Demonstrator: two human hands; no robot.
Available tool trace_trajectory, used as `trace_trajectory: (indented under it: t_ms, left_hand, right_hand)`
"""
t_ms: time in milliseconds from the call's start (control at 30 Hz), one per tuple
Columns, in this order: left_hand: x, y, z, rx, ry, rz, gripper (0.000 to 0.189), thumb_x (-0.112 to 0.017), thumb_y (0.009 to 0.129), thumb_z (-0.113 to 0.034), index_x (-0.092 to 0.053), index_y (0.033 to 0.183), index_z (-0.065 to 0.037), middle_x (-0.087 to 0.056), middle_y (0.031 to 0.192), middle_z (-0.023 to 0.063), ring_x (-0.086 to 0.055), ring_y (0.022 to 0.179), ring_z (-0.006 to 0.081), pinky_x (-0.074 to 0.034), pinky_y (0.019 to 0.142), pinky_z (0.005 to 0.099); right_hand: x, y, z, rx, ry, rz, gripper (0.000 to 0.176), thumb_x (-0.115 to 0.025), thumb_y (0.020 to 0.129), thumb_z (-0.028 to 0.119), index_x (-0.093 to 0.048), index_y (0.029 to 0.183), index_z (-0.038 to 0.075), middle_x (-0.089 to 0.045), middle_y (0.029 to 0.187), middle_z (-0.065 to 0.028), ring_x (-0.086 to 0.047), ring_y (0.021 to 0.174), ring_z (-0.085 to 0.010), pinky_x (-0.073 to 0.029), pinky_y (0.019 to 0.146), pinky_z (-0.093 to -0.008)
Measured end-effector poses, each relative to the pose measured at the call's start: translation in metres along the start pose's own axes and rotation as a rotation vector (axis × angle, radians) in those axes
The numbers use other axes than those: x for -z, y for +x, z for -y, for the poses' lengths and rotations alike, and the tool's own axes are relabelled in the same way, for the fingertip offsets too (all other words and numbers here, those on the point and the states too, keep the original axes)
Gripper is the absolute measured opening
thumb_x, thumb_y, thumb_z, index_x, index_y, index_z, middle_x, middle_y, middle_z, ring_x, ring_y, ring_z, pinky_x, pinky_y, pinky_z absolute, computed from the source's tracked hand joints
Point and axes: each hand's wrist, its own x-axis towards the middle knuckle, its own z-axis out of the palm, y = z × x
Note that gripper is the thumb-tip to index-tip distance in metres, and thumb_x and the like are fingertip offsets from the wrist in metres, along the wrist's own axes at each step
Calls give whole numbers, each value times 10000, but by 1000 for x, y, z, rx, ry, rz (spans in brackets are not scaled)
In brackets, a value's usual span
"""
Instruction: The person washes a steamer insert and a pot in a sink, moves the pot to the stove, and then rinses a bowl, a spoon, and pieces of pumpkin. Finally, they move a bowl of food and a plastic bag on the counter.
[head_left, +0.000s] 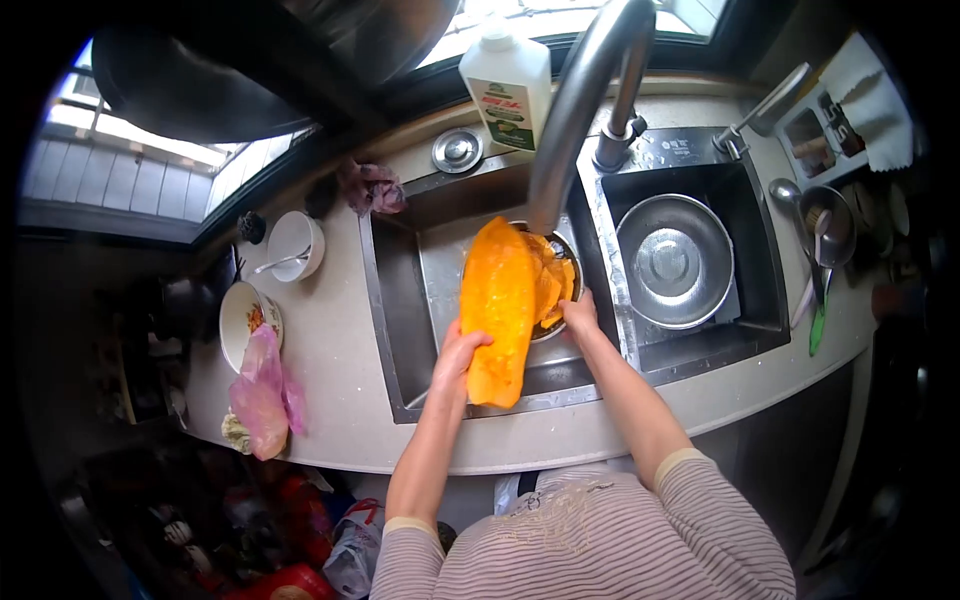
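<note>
My left hand [460,356] is closed around the lower left edge of a long, wet-looking orange piece of pumpkin [497,315]. The pumpkin is held over the left sink basin [428,262]. Beside and partly behind it, a round metal bowl [577,262] in the basin holds smaller orange pieces [552,285]. At that bowl's right rim, my right hand [581,314] grips the edge; some of its fingers are hidden. Directly above the bowl hangs the curved faucet [553,165].
A metal colander [675,262] sits in the right basin. A white bottle [508,85] and a drain plug [457,151] stand behind the sink. Left on the counter are two white bowls [297,247] and a pink plastic bag [262,392]. Ladles [787,192] and a green-handled utensil [818,328] lie right.
</note>
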Motion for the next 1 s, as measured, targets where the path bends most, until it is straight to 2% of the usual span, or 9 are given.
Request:
trace_trajectory:
  t_ms: [33,167,267,300,500,600,700,800,1000]
  left_hand:
    - [-5,14,8,-36,66,21,524,-559,656,15,-443,1166,-10,-572,1074,154,-575,974,295,-471,860,376]
    - [-4,88,38,-450,896,-55,541,-638,652,-149,-498,1154,-6,-475,1226,222,-417,1189,356,-342,985,460]
    - [-15,112,40,-703,1277,-189,641,-673,640,-301,-506,1197,-33,-248,1415,215,-189,1326,370,-214,1044,516]
    - [-18,120,33,-638,1308,-143,788,-687,641,-404,-417,1300,-66,-37,1488,160,-56,1363,362,-160,1058,533]
    - [-30,119,13,-222,878,-94,1053,-716,618,-512,-151,1423,-134,-24,1489,158,-86,1362,337,-149,1090,431]
    - [-12,160,69,-419,704,-233,1001,-733,661,-433,-149,1421,-144,-171,1461,149,-274,1302,303,-305,1016,463]
    - [-15,141,58,-187,-254,179,862,-735,728,-302,-210,1398,-166,-380,1347,109,-441,1174,269,-417,929,408]
    - [-16,123,58,-38,-710,178,600,-661,818,-176,-328,1317,-184,-525,1180,53,-541,1058,227,-488,846,366]
    - [-25,118,60,-16,-986,349,499,-698,777,-309,-497,1200,-135,-583,1107,40,-548,1036,207,-457,893,380]
  right_hand:
    - [-1,6,-2,1,39,33,518,-613,762,153,-411,1238,114,-588,1020,-125,-606,738,-234,-444,373,-362]
    - [-1,18,-9,20,11,126,378,-579,795,167,-477,1145,69,-621,802,-101,-565,496,-182,-386,310,-287]
    - [3,11,-1,45,63,175,336,-543,798,118,-493,1116,20,-623,752,-138,-541,391,-201,-366,274,-289]
    - [3,8,0,66,73,175,325,-532,805,117,-492,1111,17,-619,744,-140,-527,370,-194,-356,271,-286]
    - [1,1,7,290,40,74,406,-536,803,87,-466,1201,47,-634,815,-144,-590,476,-206,-414,332,-284]
    - [10,-30,40,427,-211,-14,532,-530,751,46,-422,1271,53,-632,917,-248,-647,681,-338,-507,641,-435]
    - [7,-40,58,598,-585,-139,574,-502,718,45,-412,1285,61,-616,836,-279,-619,718,-411,-467,739,-499]
    - [-4,-70,83,787,-816,-244,611,-465,694,50,-415,1303,73,-611,786,-267,-616,697,-393,-490,703,-468]
    - [-13,-110,116,933,-1053,-295,648,-540,720,64,-368,1343,115,-604,765,-231,-615,660,-374,-498,649,-460]
